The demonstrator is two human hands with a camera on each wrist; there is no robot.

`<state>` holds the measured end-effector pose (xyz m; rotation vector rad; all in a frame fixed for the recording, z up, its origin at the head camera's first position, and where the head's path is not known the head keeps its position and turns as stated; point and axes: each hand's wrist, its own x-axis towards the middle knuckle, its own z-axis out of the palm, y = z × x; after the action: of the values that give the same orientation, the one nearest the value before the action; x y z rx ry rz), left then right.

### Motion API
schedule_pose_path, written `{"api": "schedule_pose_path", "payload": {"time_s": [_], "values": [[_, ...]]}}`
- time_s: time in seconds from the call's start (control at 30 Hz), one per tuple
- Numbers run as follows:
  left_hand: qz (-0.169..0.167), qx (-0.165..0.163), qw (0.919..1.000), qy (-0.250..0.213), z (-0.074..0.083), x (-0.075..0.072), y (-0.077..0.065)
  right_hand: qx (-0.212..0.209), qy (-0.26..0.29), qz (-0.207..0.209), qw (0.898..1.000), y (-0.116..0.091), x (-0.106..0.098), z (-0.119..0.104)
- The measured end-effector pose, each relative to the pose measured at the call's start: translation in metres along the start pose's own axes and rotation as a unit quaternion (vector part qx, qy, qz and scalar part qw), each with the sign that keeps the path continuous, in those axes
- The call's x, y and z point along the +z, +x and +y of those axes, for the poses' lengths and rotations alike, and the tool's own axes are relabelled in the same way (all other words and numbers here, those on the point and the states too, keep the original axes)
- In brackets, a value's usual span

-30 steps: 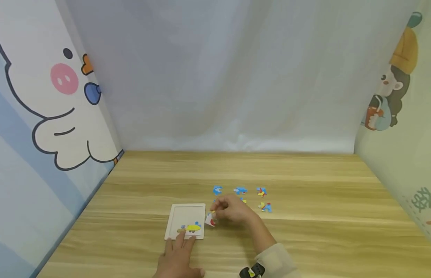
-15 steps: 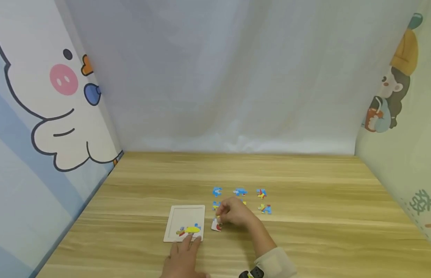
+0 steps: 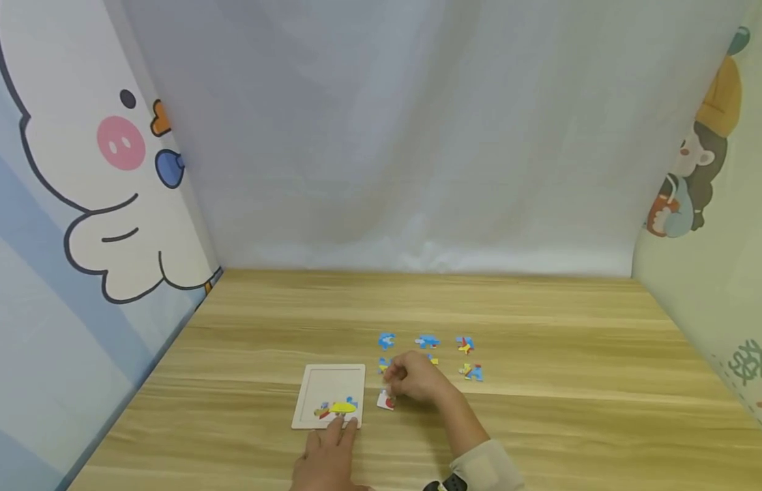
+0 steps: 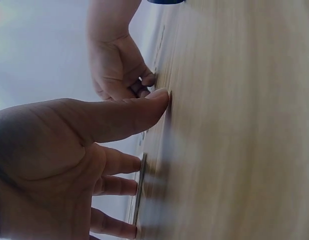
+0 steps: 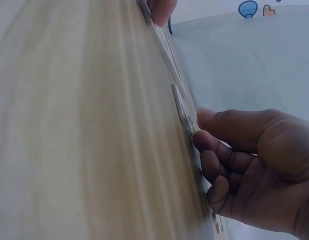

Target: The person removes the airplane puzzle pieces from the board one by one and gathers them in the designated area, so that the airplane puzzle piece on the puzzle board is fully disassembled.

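Observation:
A square wooden puzzle tray (image 3: pixel 327 382) lies on the table, with a few joined pieces, yellow, red and blue, along its near side. My left hand (image 3: pixel 327 458) rests its straight fingertips on the tray's near edge; the left wrist view shows the thumb (image 4: pixel 129 116) held apart from them. Right of the tray, a white-and-red puzzle piece (image 3: pixel 385 400) lies on the table. At its far edge my right hand (image 3: pixel 417 378) pinches it between thumb and forefinger. In the right wrist view that piece (image 5: pixel 179 106) lies low, and the other fingers (image 5: pixel 220 192) are curled.
Several loose blue, yellow and red puzzle pieces lie in rows beyond and right of the right hand, among them a blue one (image 3: pixel 386 340) and a red-yellow one (image 3: pixel 465 344). The right hand partly covers the nearer row. A pale curtain (image 3: pixel 417 170) hangs behind the wooden table (image 3: pixel 540 341).
My right hand has drawn the white-and-red piece rightward from the tray's side and lowered it onto the table. The left fingers have shifted slightly right along the tray's near edge.

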<state>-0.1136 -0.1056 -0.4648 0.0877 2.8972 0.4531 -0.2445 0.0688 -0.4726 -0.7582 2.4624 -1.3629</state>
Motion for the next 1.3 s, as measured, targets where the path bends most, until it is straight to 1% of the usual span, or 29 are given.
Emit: {"api": "schedule_pose_path", "payload": {"time_s": [0.13,0.23,0.4,0.57,0.7,0.83,0.9,1.0,1.13,1.23,1.3], "values": [[-0.003,-0.017,0.9998,-0.005,0.004,0.0,0.001,-0.003,-0.002,0.0,1.0,0.0,0.0,-0.001],[-0.011,-0.023,0.9996,-0.009,0.006,0.0,0.002,-0.006,0.0,-0.003,1.0,0.0,-0.001,-0.004],[-0.024,-0.02,0.9995,-0.009,0.005,-0.001,0.003,-0.005,0.007,-0.007,1.0,0.003,0.002,-0.009],[-0.02,-0.014,0.9997,-0.001,0.0,0.0,0.003,-0.009,-0.01,-0.011,1.0,0.008,0.006,-0.013],[-0.024,-0.006,0.9997,0.001,-0.001,-0.001,0.004,-0.029,-0.021,-0.023,0.999,0.017,0.01,-0.018],[-0.036,0.008,0.9992,-0.017,0.0,-0.004,0.005,-0.061,-0.008,-0.05,0.997,0.025,0.014,-0.02],[-0.041,0.009,0.9987,-0.029,0.001,-0.005,0.005,-0.072,-0.012,-0.063,0.995,0.029,0.016,-0.021],[-0.039,0.009,0.9986,-0.036,0.001,-0.006,0.005,-0.081,-0.02,-0.082,0.993,0.037,0.021,-0.023],[-0.042,0.008,0.9985,-0.033,0.002,-0.009,0.005,-0.083,-0.036,-0.098,0.991,0.046,0.029,-0.03],[-0.044,0.003,0.9987,-0.025,0.003,-0.008,0.006,-0.081,-0.029,-0.113,0.99,0.052,0.035,-0.034],[-0.042,-0.002,0.999,-0.017,0.004,-0.006,0.007,-0.08,-0.014,-0.126,0.989,0.055,0.039,-0.036]]}}
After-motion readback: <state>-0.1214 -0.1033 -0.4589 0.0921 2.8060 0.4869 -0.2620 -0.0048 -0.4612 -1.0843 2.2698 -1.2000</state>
